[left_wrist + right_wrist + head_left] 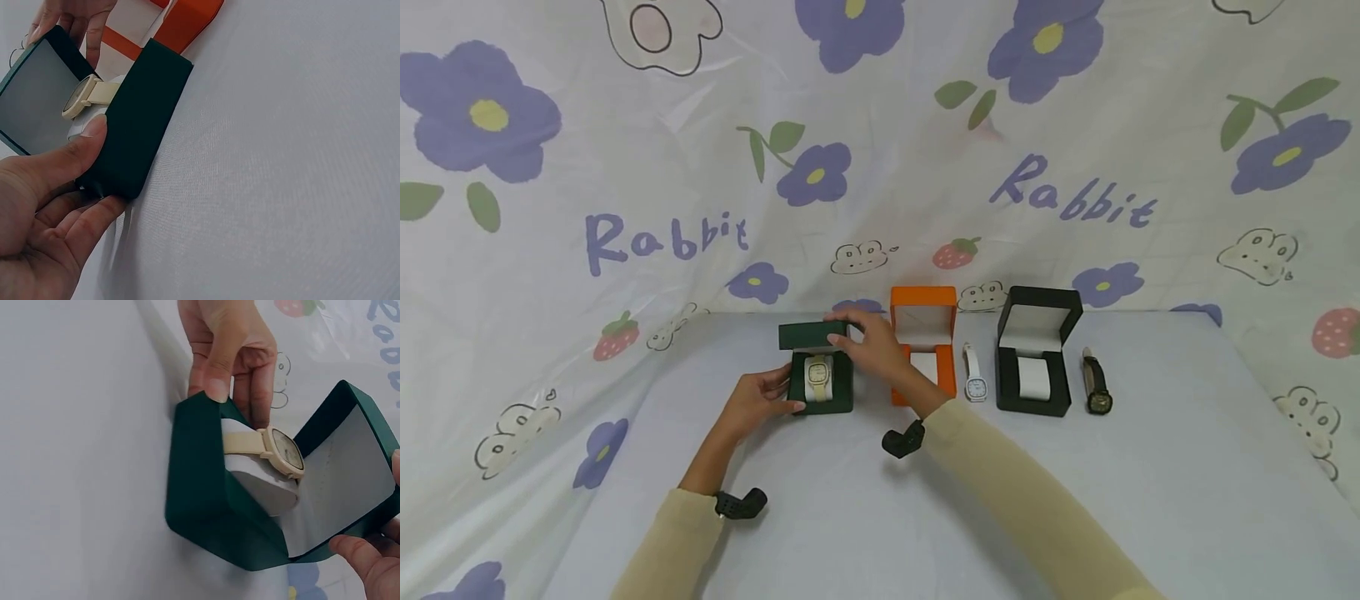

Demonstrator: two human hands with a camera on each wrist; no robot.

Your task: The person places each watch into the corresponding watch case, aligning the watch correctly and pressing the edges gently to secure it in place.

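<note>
One green box [822,382] stands on the counter [865,500] with a cream watch [817,377] on its cushion. Left hand [762,402] grips its front corner; right hand [867,343] pinches the half-open lid [812,334]. Orange box [925,342] stands just beside.

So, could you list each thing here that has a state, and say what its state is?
Green box: lid half open, cream watch on its cushion.
Orange box: open, cushion bare.
Black box: open, cushion bare.
White watch: lying on table.
Black watch: lying on table.
Left hand: holds the green box's base.
Right hand: holds its lid.
</note>
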